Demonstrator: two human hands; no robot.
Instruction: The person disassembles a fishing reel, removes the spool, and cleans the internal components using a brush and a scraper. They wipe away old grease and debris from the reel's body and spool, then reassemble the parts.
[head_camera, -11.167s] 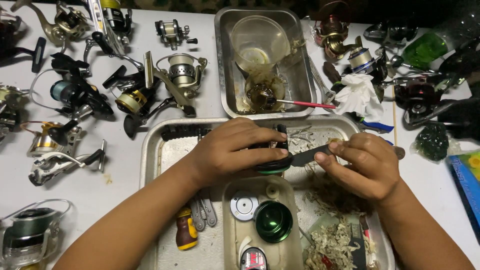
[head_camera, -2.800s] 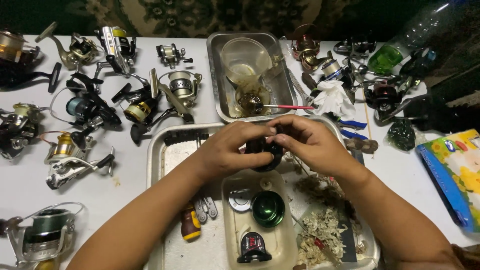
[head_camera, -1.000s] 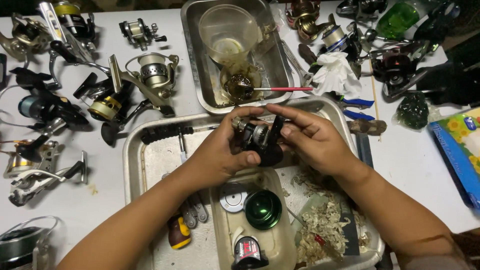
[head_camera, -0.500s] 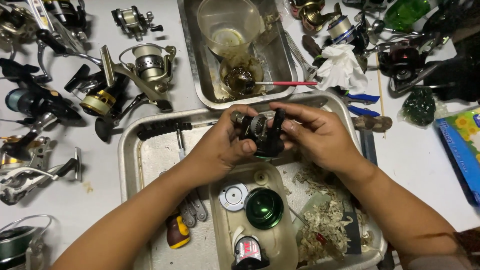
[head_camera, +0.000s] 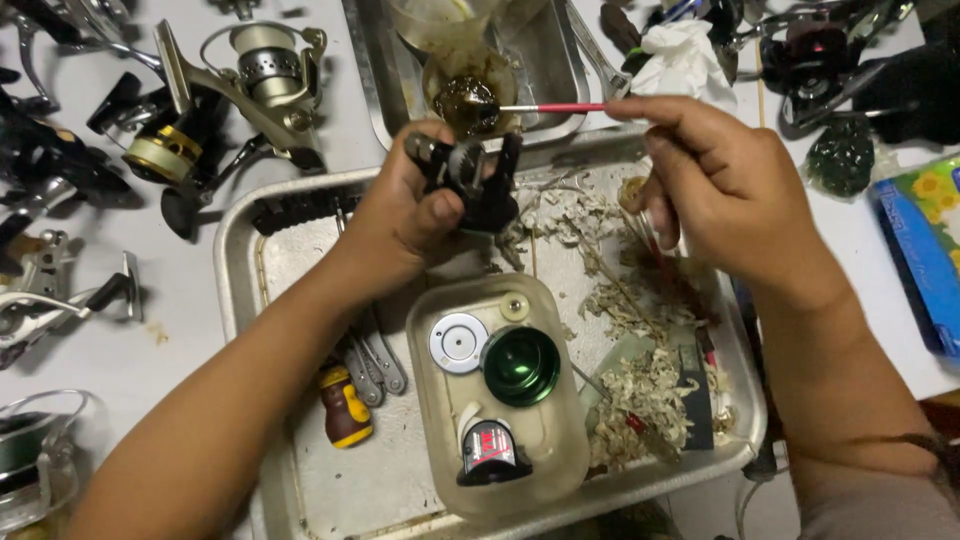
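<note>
Gripping a black reel part (head_camera: 470, 185) — left hand (head_camera: 405, 215) raised — right hand (head_camera: 725, 185) pinches a red-handled brush (head_camera: 550, 107).

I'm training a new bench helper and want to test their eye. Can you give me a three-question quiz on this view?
1. True or false: the left hand holds a black reel part.
2. What does the right hand grip? A) pliers B) a red-handled brush C) a tissue
3. What colour is the round spool in the small tub?

Key: 1 true; 2 B; 3 green.
</note>
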